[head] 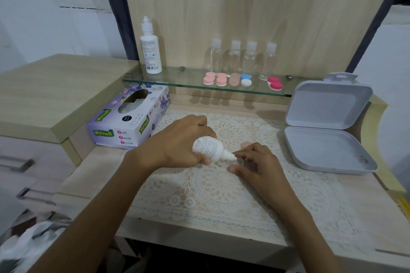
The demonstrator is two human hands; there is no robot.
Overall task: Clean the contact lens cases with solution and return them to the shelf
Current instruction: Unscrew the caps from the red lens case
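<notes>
Tilting a small white solution bottle (207, 146) nozzle-down and to the right, the left hand (177, 139) has its grip clenched round the bottle body, thumb underneath. The nozzle tip meets a small clear piece, probably an uncapped lens case (237, 162); it is transparent and partly hidden by fingers, so its shape is uncertain. The right hand (257, 162) steadies this piece, its grip pinching the rim between thumb and curled fingers, low over the lace mat (199, 195). A pale pink cap (245, 144) lies on the mat just behind the right hand. The mat covers the middle of the light wood counter (97, 173). Tissue box (124, 122) sits at the left rear of the counter, one end pushed under the glass shelf (177, 81). An open grey hinged box (328, 126) stands at the right, lid upright, base flat on the counter. On the shelf, left end: a tall white solution bottle (150, 51), upright and capped. Further right: four clear bottles (235, 57) in a row against the back panel, all upright. In front of them lie the remaining cases, side by side: two pink cases (215, 78), a beige case (234, 78), a blue and white case (245, 80), and, set apart to the right, a red case (274, 83). Both forearms are bare and enter from the bottom edge.
</notes>
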